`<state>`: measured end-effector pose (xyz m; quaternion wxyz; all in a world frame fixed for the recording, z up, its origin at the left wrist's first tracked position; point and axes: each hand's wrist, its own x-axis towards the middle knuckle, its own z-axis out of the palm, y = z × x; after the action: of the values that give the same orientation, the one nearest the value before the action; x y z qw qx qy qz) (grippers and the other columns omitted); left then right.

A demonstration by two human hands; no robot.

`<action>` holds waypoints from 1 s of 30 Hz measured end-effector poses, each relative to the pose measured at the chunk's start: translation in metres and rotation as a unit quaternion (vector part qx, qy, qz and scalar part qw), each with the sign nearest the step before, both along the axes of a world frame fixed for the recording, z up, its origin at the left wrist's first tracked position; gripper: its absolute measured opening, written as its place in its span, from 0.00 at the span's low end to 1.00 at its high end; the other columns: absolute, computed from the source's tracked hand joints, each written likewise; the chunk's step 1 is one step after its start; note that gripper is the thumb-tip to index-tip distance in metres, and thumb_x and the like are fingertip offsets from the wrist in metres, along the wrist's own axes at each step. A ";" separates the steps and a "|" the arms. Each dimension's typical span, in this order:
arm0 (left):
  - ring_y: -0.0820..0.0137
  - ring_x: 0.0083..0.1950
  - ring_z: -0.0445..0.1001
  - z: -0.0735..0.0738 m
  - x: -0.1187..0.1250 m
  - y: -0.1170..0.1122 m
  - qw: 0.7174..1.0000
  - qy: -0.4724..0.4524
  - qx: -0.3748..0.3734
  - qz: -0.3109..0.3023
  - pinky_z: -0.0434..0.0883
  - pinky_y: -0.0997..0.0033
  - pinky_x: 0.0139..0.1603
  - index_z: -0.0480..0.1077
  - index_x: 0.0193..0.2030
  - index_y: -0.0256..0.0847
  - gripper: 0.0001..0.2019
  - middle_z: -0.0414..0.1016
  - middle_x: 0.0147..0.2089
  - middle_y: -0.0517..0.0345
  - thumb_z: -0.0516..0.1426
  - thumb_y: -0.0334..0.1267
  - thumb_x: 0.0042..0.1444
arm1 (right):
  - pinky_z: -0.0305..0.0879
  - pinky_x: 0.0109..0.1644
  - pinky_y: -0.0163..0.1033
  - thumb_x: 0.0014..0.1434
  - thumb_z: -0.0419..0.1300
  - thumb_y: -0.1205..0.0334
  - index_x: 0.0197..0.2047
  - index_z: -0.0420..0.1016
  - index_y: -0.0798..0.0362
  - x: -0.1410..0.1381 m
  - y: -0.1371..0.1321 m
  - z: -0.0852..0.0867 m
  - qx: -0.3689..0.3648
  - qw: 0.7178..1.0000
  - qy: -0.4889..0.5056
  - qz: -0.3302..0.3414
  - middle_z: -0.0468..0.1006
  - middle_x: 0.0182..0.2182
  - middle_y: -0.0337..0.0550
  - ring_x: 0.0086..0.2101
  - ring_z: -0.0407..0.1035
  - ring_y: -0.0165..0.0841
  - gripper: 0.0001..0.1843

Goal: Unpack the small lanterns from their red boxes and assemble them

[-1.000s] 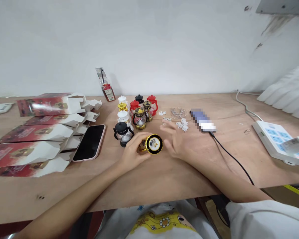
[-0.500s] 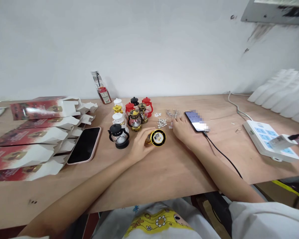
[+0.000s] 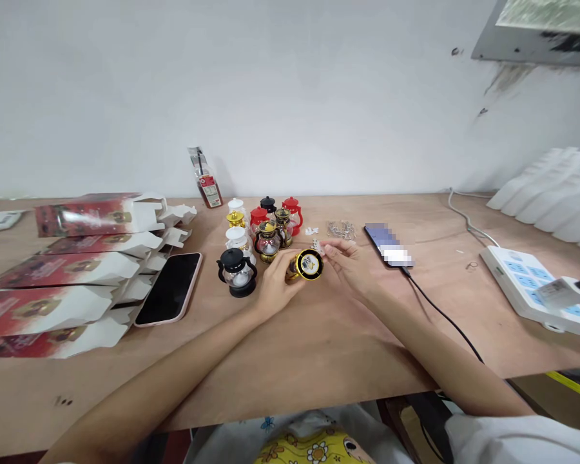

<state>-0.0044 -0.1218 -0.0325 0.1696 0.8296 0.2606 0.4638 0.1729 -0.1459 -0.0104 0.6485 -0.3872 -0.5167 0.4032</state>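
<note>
My left hand [image 3: 279,283] is wrapped round a small gold-and-black lantern [image 3: 309,264], tipped so that its open underside faces me. Inside the base a round white insert shows. Close to the right of that base, my right hand [image 3: 344,261] pinches thumb and forefinger together; what sits in the pinch is too small to make out. Behind the fingers lie little silvery discs [image 3: 316,245], partly hidden. Left of my left hand stands a black lantern [image 3: 236,273], with a bronze-and-gold lantern [image 3: 268,241] and several white, red and gold ones behind it.
A pink-edged phone [image 3: 170,290] lies beside red-and-white cartons [image 3: 72,267] at left. Small metal wire pieces [image 3: 341,229] and a charging phone [image 3: 387,246] are beyond my right hand. A power strip [image 3: 536,289] is at right; a bottle [image 3: 207,183] leans on the wall.
My right hand has moved left from the small pieces on the table to beside the lantern's base, fingers pinched. My left hand keeps holding the lantern. The view has shifted slightly.
</note>
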 end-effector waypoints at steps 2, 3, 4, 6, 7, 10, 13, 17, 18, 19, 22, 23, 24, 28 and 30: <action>0.64 0.55 0.68 -0.002 -0.002 0.002 1.000 -0.003 -0.007 0.028 0.67 0.60 0.55 0.63 0.52 0.40 0.19 0.68 0.52 0.49 0.58 0.30 0.52 | 0.71 0.41 0.38 0.49 0.66 0.54 0.38 0.77 0.51 -0.005 -0.007 0.002 0.039 0.998 -0.045 0.006 0.78 0.34 0.41 0.33 0.72 0.29 0.14; 0.64 0.55 0.67 -0.003 -0.002 0.003 0.999 -0.004 -0.009 0.038 0.67 0.60 0.55 0.63 0.52 0.40 0.19 0.68 0.52 0.50 0.58 0.30 0.52 | 0.71 0.43 0.39 0.50 0.66 0.55 0.39 0.77 0.51 -0.007 -0.009 0.003 0.064 0.995 -0.075 0.002 0.78 0.36 0.42 0.36 0.72 0.30 0.13; 0.64 0.55 0.67 -0.003 -0.003 0.004 0.999 -0.005 -0.010 0.044 0.67 0.60 0.54 0.62 0.52 0.40 0.19 0.68 0.52 0.50 0.58 0.30 0.52 | 0.71 0.44 0.40 0.51 0.66 0.56 0.40 0.77 0.50 -0.008 -0.011 0.003 0.090 0.990 -0.108 -0.006 0.78 0.38 0.43 0.39 0.72 0.31 0.13; 0.64 0.55 0.67 -0.004 -0.004 0.006 0.999 -0.007 -0.008 0.047 0.67 0.60 0.54 0.62 0.52 0.40 0.19 0.68 0.52 0.50 0.58 0.30 0.52 | 0.71 0.44 0.40 0.54 0.63 0.57 0.40 0.77 0.50 -0.009 -0.014 0.003 0.136 0.973 -0.182 -0.035 0.77 0.39 0.43 0.40 0.72 0.32 0.11; 0.64 0.55 0.67 -0.004 -0.004 0.006 0.999 -0.006 -0.007 0.045 0.67 0.60 0.54 0.62 0.52 0.40 0.19 0.68 0.52 0.50 0.58 0.30 0.52 | 0.71 0.44 0.40 0.56 0.62 0.58 0.40 0.77 0.50 -0.009 -0.015 0.003 0.155 0.962 -0.221 -0.053 0.77 0.38 0.43 0.39 0.72 0.31 0.09; 0.64 0.55 0.67 -0.003 -0.004 0.006 0.999 -0.003 -0.002 0.032 0.66 0.61 0.55 0.63 0.51 0.40 0.19 0.68 0.52 0.50 0.58 0.30 0.52 | 0.71 0.44 0.41 0.59 0.58 0.61 0.40 0.77 0.50 -0.010 -0.018 0.003 0.215 0.918 -0.318 -0.100 0.78 0.36 0.43 0.39 0.73 0.31 0.07; 0.65 0.54 0.67 -0.002 -0.003 0.004 1.000 0.000 -0.002 0.019 0.66 0.62 0.55 0.62 0.52 0.39 0.20 0.68 0.52 0.50 0.58 0.29 0.52 | 0.70 0.43 0.41 0.59 0.58 0.64 0.37 0.75 0.51 -0.010 -0.020 0.003 0.291 0.875 -0.363 -0.132 0.79 0.34 0.43 0.37 0.73 0.32 0.04; 0.65 0.55 0.67 -0.002 -0.003 0.003 1.000 -0.003 0.001 0.015 0.66 0.61 0.55 0.62 0.52 0.40 0.20 0.68 0.52 0.50 0.58 0.29 0.52 | 0.69 0.41 0.43 0.59 0.59 0.66 0.33 0.73 0.51 -0.010 -0.022 0.003 0.340 0.837 -0.396 -0.166 0.79 0.31 0.42 0.34 0.73 0.33 0.03; 0.65 0.55 0.67 -0.002 -0.003 0.003 1.000 -0.003 0.003 0.015 0.66 0.61 0.55 0.62 0.52 0.40 0.20 0.68 0.52 0.50 0.58 0.29 0.52 | 0.69 0.41 0.43 0.59 0.58 0.66 0.32 0.73 0.51 -0.010 -0.022 0.003 0.338 0.834 -0.401 -0.168 0.79 0.31 0.43 0.35 0.73 0.33 0.04; 0.64 0.55 0.67 -0.002 -0.003 0.003 1.000 -0.003 0.005 0.015 0.67 0.60 0.55 0.62 0.52 0.40 0.20 0.68 0.52 0.50 0.58 0.30 0.52 | 0.68 0.42 0.44 0.59 0.58 0.66 0.31 0.72 0.51 -0.010 -0.023 0.003 0.333 0.834 -0.406 -0.168 0.78 0.31 0.43 0.35 0.72 0.33 0.05; 0.64 0.56 0.67 -0.003 -0.004 0.003 1.000 0.006 0.013 0.009 0.67 0.60 0.56 0.62 0.53 0.40 0.21 0.68 0.53 0.50 0.58 0.29 0.52 | 0.68 0.42 0.44 0.59 0.58 0.66 0.30 0.72 0.51 -0.012 -0.024 0.002 0.320 0.837 -0.411 -0.167 0.78 0.31 0.43 0.35 0.71 0.33 0.06; 0.64 0.56 0.67 -0.003 -0.004 0.003 1.000 0.007 0.016 0.008 0.67 0.59 0.56 0.62 0.53 0.40 0.21 0.68 0.53 0.50 0.58 0.29 0.52 | 0.68 0.41 0.44 0.59 0.58 0.66 0.30 0.72 0.51 -0.012 -0.024 0.001 0.317 0.838 -0.410 -0.171 0.77 0.31 0.43 0.35 0.71 0.33 0.06; 0.63 0.56 0.67 -0.003 -0.004 0.003 1.000 0.008 0.018 0.008 0.67 0.59 0.56 0.62 0.53 0.40 0.21 0.68 0.53 0.49 0.58 0.29 0.52 | 0.68 0.41 0.43 0.59 0.58 0.66 0.30 0.72 0.51 -0.013 -0.024 0.001 0.317 0.837 -0.410 -0.175 0.77 0.31 0.43 0.34 0.71 0.33 0.06; 0.63 0.55 0.67 -0.003 -0.004 0.001 1.000 0.008 0.020 0.008 0.67 0.59 0.56 0.62 0.52 0.40 0.20 0.68 0.53 0.48 0.58 0.30 0.51 | 0.67 0.39 0.43 0.59 0.58 0.66 0.30 0.72 0.51 -0.014 -0.025 0.000 0.327 0.830 -0.410 -0.190 0.76 0.29 0.42 0.33 0.71 0.32 0.06; 0.63 0.55 0.67 -0.003 -0.004 0.001 1.000 0.008 0.021 0.009 0.67 0.59 0.56 0.62 0.52 0.40 0.20 0.68 0.52 0.49 0.58 0.30 0.51 | 0.67 0.38 0.42 0.58 0.59 0.67 0.30 0.72 0.51 -0.015 -0.025 0.000 0.339 0.826 -0.407 -0.194 0.76 0.29 0.42 0.32 0.70 0.32 0.05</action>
<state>-0.0087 -0.1209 -0.0350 0.1461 0.8343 0.2600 0.4637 0.1583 -0.1706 -0.0104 0.5347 -0.3644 -0.7519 -0.1260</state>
